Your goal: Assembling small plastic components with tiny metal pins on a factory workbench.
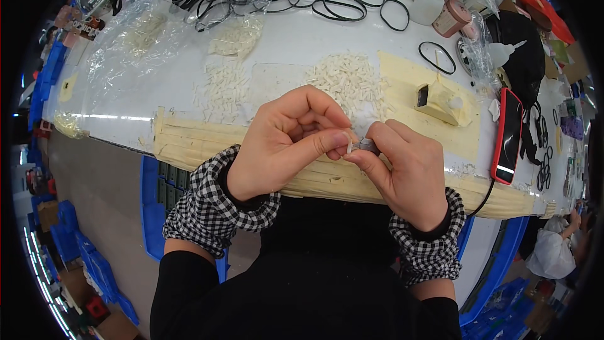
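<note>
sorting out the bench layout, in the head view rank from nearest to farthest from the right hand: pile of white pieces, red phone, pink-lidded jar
From the right hand:
1. Pile of white pieces, just behind the hands.
2. Red phone, to the right.
3. Pink-lidded jar, far back right.

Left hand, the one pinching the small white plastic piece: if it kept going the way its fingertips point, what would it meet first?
The left hand points toward the right hand; it would probably first meet the small grey metal part pinched there, almost touching already.
</note>
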